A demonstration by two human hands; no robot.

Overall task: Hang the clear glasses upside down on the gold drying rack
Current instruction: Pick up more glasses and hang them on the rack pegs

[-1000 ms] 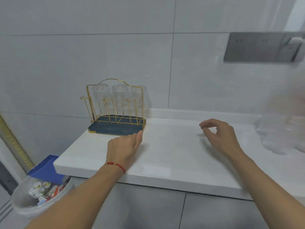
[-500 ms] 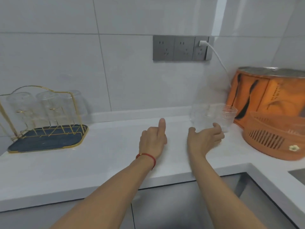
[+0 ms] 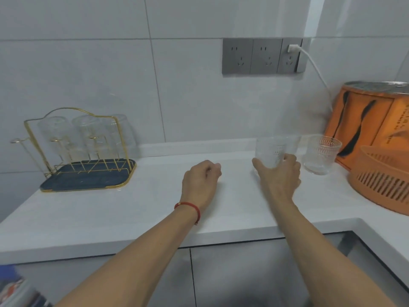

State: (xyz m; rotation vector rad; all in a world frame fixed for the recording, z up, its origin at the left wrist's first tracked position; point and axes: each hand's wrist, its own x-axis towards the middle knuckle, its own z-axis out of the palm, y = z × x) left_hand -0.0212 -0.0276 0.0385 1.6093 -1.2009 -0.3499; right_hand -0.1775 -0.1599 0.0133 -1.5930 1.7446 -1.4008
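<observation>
White tile backs a pale counter [image 3: 110,209] that runs the whole width of the wall. Far left on it stands the rack [image 3: 84,156], gold wire over a dark tray, with three glasses already hung mouth down along its back row; the front pegs look free. Mid-counter, the left hand [image 3: 200,185] hovers just above the surface, curled into a loose fist with nothing in it, a red cord round the wrist. Just right of it, the right hand [image 3: 280,176] is wrapped around a glass [image 3: 270,152], thumb on the near left side, fingers round the right, palm low against its base. That glass stands upright, mouth up, long axis vertical. Another glass [image 3: 321,155] sits just beside it to the right, untouched, and a third seems to show faintly behind them. Right again are an orange basket [image 3: 385,185] and bag [image 3: 365,120].

The rack lies well to the left of the gripped glass, past the left hand, so I'd say the carry goes leftward with a flip on the way.
</observation>
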